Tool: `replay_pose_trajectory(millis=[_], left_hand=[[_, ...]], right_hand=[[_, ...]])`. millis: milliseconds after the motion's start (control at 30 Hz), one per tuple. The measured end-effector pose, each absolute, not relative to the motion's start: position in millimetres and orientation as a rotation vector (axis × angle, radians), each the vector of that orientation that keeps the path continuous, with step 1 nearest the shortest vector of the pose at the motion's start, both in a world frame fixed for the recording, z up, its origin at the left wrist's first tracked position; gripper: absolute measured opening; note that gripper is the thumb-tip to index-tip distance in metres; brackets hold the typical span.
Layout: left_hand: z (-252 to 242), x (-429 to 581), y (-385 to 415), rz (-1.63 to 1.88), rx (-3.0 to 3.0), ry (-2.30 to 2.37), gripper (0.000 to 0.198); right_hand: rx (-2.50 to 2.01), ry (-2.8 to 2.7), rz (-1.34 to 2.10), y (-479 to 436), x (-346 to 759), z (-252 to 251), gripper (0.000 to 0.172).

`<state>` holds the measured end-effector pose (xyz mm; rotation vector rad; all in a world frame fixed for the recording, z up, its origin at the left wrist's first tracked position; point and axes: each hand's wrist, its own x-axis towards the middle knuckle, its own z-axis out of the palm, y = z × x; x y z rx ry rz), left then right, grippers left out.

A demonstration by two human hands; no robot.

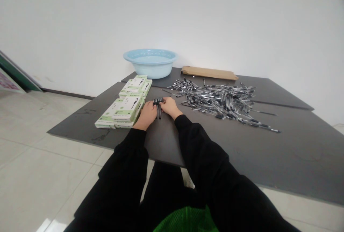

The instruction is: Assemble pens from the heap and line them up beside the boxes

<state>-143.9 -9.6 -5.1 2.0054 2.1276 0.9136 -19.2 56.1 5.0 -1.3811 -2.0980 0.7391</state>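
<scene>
Pinching a small bunch of black-ended pens [158,101], left fingers [153,107] and right fingers [165,102] closed round it.

Left hand [148,114] and right hand [170,107] hold a small bunch of pens [158,101] between their fingers [165,102] over a dark table [201,142]. Left of the fingers are stacked boxes [125,106]; right, a pen heap [224,98]; beyond them, a blue basin [153,69] and brown packet [209,73].

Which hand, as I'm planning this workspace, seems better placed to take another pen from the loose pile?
The right hand, probably: it is nearer the pile of pens, which lies to its right. The left hand is farther off, beside the boxes.
</scene>
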Motion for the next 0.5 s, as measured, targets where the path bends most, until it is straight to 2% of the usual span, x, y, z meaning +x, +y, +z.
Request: replay_pose_trajectory(millis=[200, 367, 500], left_hand=[[-7, -133, -14, 0.654, 2.067, 2.237, 0.048], [-5, -125, -19, 0.481, 2.020, 2.334, 0.057], [-2, -128, -17, 0.498, 2.025, 2.262, 0.053]], right_hand=[[-1.402, -2.042, 0.683, 58, -24, -1, 0.053], [-1.323, -2.083, 0.649, 56, -24, -1, 0.039], [-1.252, -2.131, 0.641, 53, -23, 0, 0.031]])
